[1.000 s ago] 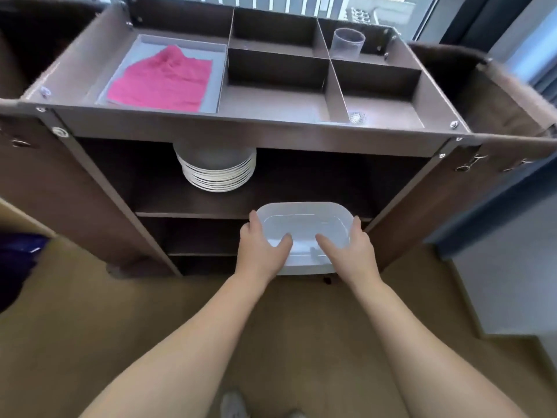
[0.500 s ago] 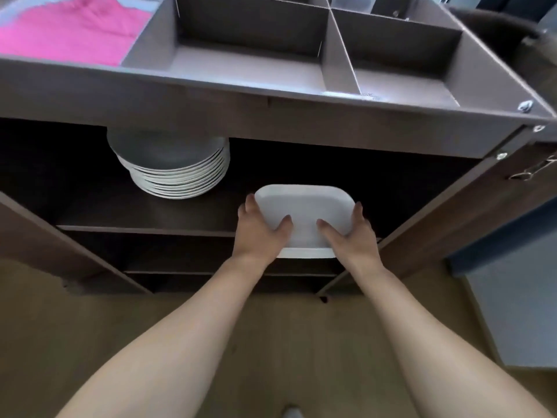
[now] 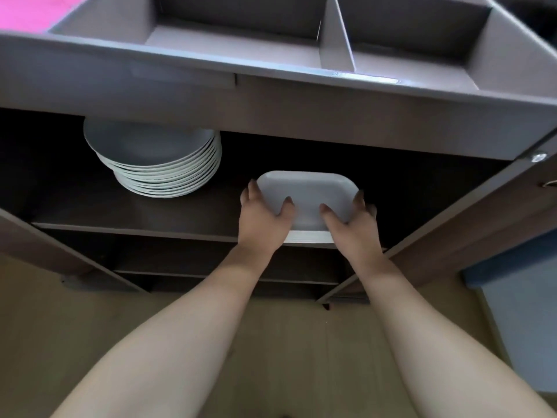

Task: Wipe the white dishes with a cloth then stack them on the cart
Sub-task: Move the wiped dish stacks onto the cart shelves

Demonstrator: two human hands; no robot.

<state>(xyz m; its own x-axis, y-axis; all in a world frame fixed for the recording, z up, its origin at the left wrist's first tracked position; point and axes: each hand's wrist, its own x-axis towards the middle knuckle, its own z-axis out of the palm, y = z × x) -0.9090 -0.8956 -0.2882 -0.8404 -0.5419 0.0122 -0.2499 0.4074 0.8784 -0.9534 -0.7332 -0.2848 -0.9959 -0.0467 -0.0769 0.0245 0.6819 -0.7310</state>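
1. On the cart's [image 3: 301,122] middle shelf [image 3: 135,218], right of centre: held a white dish [image 3: 307,194] at the front edge, near side overhanging.
2. Gripped its left corner with the left hand [image 3: 262,218], thumb on top; gripped the right corner the same way with the right hand [image 3: 352,227].
3. Noted layered white rims under the near edge; judged them a pile of like dishes. Could not tell the count, nor whether the dish was resting on them.
4. Saw round plates [image 3: 159,164] stacked well apart to the left on the same shelf; judged those finished.
5. Spotted the pink cloth [image 3: 27,10] up top at the far left, in neither hand; took wiping of this dish as done, stacking as under way.
6. Judged setting down and letting go not yet done; could not tell whether unwiped dishes remained.
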